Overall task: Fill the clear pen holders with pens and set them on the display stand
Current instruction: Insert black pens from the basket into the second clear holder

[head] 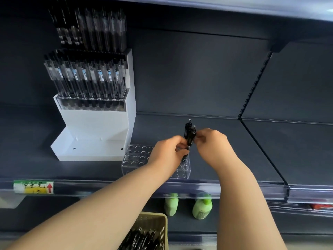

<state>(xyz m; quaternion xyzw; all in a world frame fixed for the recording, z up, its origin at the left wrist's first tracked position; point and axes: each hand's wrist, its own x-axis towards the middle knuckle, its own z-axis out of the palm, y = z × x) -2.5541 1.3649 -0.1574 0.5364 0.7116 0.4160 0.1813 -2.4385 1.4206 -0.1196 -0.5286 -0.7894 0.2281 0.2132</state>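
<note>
I am standing by a big dark shelf [207, 145], and the white display stand [131, 105] is sitting on its left part. The top two steps of the stand are holding rows of pens [84, 78], but its bottom step is showing bare white. Down below the stand and a bit to its right, a tan basket [155, 222] is holding many more black pens. Just to the right of the stand's bottom step, a clear pen holder [137, 157] is lying on the shelf, very near the stand. Most of its little round holes are looking empty. A little farther right of the stand, the person's left hand [167, 150] and right hand [212, 141] are meeting over the far end of that holder. Both hands are curling their fingers and pinching a small bunch of black pens [189, 134], which is standing up between them. I think the job is about two thirds done. This holder is only starting to fill, and after that it needs to go onto the bare bottom step.
</note>
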